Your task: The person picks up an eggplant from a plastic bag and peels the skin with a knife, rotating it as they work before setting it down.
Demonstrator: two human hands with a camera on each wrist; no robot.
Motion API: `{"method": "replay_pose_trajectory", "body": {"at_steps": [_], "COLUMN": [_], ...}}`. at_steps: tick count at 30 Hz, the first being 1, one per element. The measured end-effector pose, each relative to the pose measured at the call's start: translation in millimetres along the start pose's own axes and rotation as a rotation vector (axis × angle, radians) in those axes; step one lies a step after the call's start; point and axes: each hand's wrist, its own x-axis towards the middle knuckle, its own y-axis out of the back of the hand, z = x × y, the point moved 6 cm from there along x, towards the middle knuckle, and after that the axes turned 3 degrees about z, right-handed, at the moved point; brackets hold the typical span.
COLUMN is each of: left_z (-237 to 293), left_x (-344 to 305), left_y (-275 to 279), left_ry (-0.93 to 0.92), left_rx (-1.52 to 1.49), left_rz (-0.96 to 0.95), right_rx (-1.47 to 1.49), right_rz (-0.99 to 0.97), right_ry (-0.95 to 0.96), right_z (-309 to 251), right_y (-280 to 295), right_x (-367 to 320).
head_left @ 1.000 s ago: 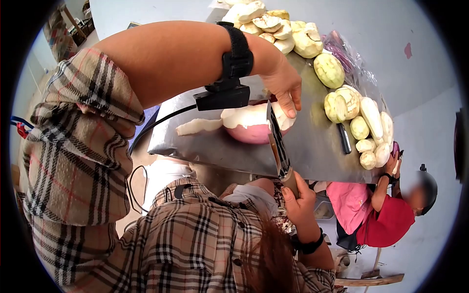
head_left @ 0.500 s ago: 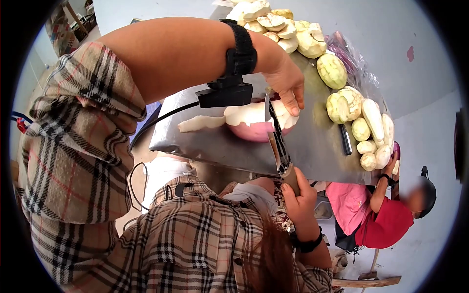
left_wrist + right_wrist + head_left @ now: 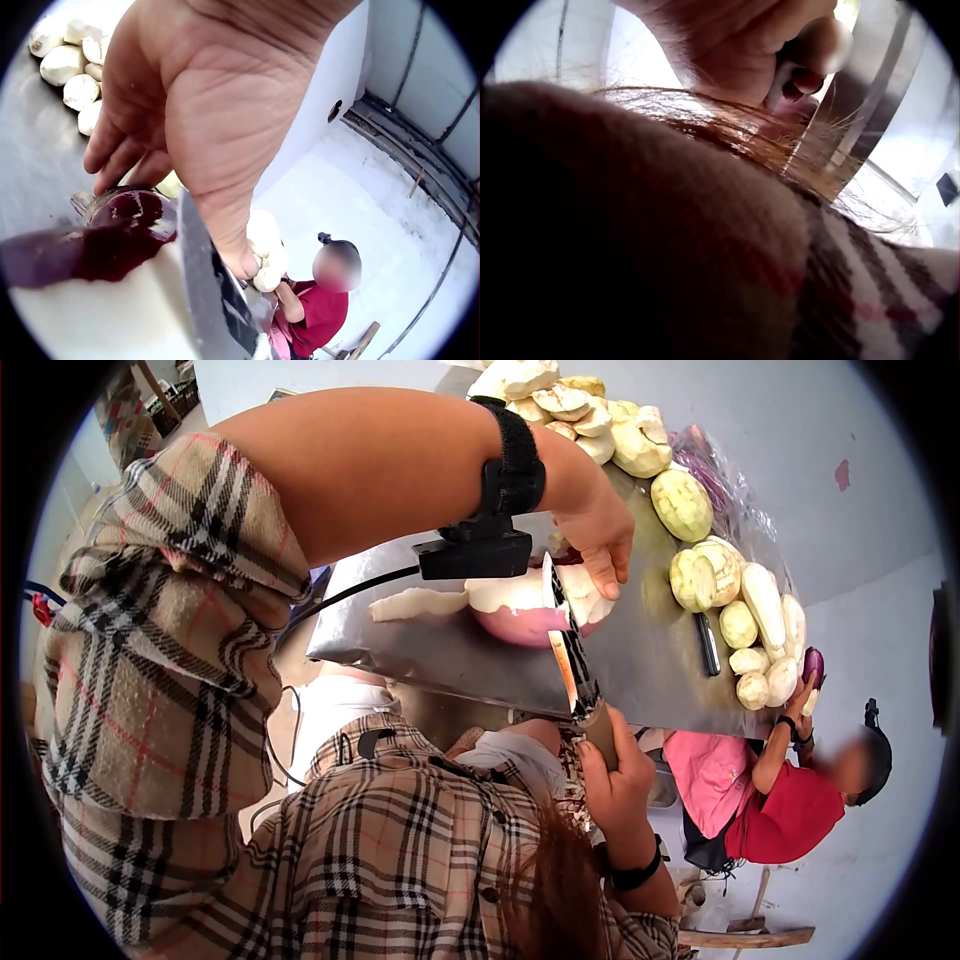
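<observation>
My left hand (image 3: 595, 520) grips the stem end of a part-peeled purple eggplant (image 3: 515, 625) on the metal table, thumb on one side and fingers on the other. White flesh shows along its top, while purple skin remains on the near side. In the left wrist view, dark skin surrounds the stem (image 3: 86, 204). A wide-bladed knife (image 3: 574, 655) is in my right hand (image 3: 615, 790), its handle gripped with the thumb along it. The blade crosses the eggplant close to my left thumb. A pale strip (image 3: 415, 603) extends from the eggplant's left end.
Peeled eggplants (image 3: 683, 505) line the far and right sides of the metal table (image 3: 420, 660), near a crumpled plastic bag (image 3: 745, 510). A dark-handled tool (image 3: 708, 645) lies beside them. Another person (image 3: 790, 810) in red holds a purple eggplant (image 3: 814, 663) at the right.
My left hand and the eggplant have shifted slightly right in the head view. The blade now crosses the eggplant a little farther from its stem end. The other person's purple eggplant shows more.
</observation>
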Motion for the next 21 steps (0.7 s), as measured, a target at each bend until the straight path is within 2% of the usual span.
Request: {"method": "replay_pose_trajectory", "body": {"at_steps": [8,11,14,17,21], "left_z": [-12,-16,-19,-15,-8], "left_x": [14,19,22,17,10], "left_y": [-4,-5,-6,-6,-2], "left_ry": [-0.050,-0.064,-0.070,-0.079,-0.079], "left_rx": [-0.051,-0.082,-0.111,-0.091,-0.061], "left_rz": [-0.031,-0.050,-0.060,-0.040,-0.015], "right_rx": [0.055,0.076,0.090,0.120,0.122], "right_rz": [-0.048,-0.097,-0.061,-0.110,-0.078], "right_ry": [0.047,0.008,0.094,0.018,0.082], "right_z": [-3,6,16,21,7], "right_y": [-1,2,1,-4,-10], "right_x": [-5,-13,-20,-15,-1]}}
